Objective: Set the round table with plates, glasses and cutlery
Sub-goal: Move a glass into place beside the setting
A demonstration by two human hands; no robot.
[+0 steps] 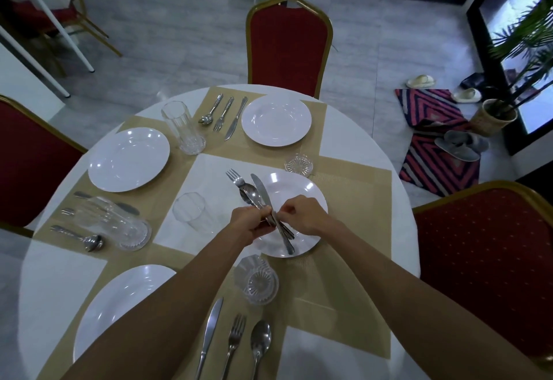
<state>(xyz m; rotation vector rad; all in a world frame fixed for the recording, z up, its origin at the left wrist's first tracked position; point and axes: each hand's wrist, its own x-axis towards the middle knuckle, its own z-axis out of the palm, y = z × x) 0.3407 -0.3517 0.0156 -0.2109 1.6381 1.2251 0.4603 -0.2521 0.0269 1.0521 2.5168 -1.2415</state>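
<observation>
Over the right-hand white plate [311, 197] my left hand [248, 224] grips a bundle of cutlery: a fork [235, 177], a spoon [250, 195] and a knife [261, 191], heads pointing away from me. My right hand [302, 215] pinches the handles of that bundle beside the left hand. Three more white plates lie on beige placemats: far [276, 119], left [128, 159] and near [119, 299]. Laid cutlery sets lie at the far place [223, 115], the left place [86, 236] and the near place [233, 340].
Clear glasses stand at the far left [182, 128], the left [119, 224], the table's middle [191, 212], the near place [257, 279] and beyond the right plate [298, 165]. Red chairs stand at the far side [288, 44], left [30, 164] and right [484, 254].
</observation>
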